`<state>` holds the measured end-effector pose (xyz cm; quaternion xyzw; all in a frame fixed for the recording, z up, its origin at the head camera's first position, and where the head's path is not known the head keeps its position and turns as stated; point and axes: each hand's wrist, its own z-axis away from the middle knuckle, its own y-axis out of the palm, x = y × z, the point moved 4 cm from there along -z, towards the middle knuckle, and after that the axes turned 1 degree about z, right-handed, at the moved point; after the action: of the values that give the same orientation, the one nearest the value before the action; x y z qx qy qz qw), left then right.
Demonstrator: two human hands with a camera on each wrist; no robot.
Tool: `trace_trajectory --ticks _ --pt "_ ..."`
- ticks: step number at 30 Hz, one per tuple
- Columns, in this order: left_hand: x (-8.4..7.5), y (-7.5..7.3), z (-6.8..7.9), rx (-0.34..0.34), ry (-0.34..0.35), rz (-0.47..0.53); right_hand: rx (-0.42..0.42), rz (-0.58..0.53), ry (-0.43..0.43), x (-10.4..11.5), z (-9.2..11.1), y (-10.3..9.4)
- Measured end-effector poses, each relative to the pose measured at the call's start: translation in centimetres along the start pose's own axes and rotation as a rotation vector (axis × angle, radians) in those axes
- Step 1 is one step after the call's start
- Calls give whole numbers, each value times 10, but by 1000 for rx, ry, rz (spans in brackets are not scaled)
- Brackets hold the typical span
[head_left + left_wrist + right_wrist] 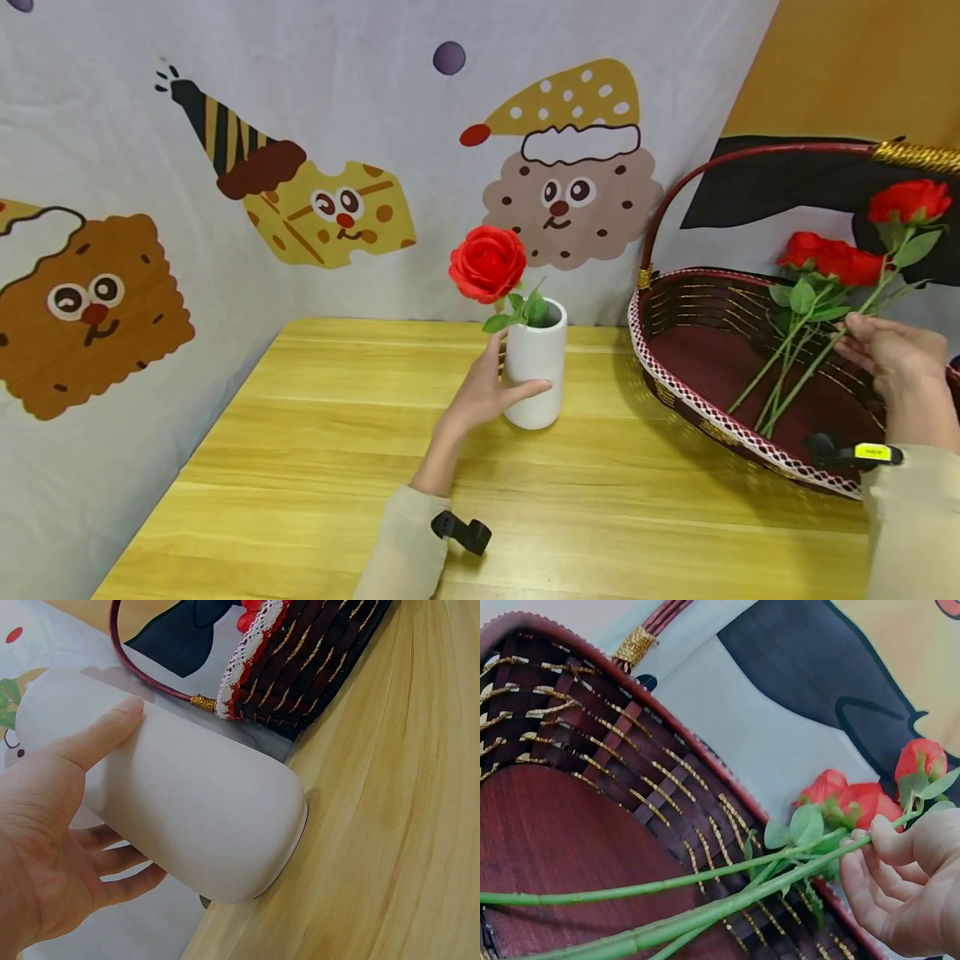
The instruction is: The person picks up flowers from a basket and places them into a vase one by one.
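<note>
A white vase [536, 367] stands upright on the wooden table, with one red rose [487, 263] and its green leaves at the mouth. My left hand [483, 387] holds the vase from its left side, thumb across the front and fingers behind, as the left wrist view shows. Over the basket, my right hand [896, 350] pinches the green stem of a red rose [909, 202] between thumb and fingers. Other red roses [832, 258] lie beside it in the basket [701, 412], their stems slanting down to the near rim.
The dark woven basket has a lace-trimmed rim and a tall arched handle [765, 150]. Wooden tabletop [337, 467] extends left of the vase and in front of it. A cloth backdrop [360, 83] with cartoon figures hangs behind.
</note>
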<state>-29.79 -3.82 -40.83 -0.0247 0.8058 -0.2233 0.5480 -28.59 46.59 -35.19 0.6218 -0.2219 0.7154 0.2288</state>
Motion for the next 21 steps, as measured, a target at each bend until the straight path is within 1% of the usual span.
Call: trace_trajectory --ticks 8,12,17,21 --pt "0 0 0 1 -2 -1 20 -81 -64 15 4 3" --pt "0 0 0 1 -8 -2 25 -123 -63 23 8 6" --pt "0 1 0 3 -12 1 16 -133 -62 33 13 12" --pt "1 1 0 3 -10 -4 55 -167 -97 42 22 20"
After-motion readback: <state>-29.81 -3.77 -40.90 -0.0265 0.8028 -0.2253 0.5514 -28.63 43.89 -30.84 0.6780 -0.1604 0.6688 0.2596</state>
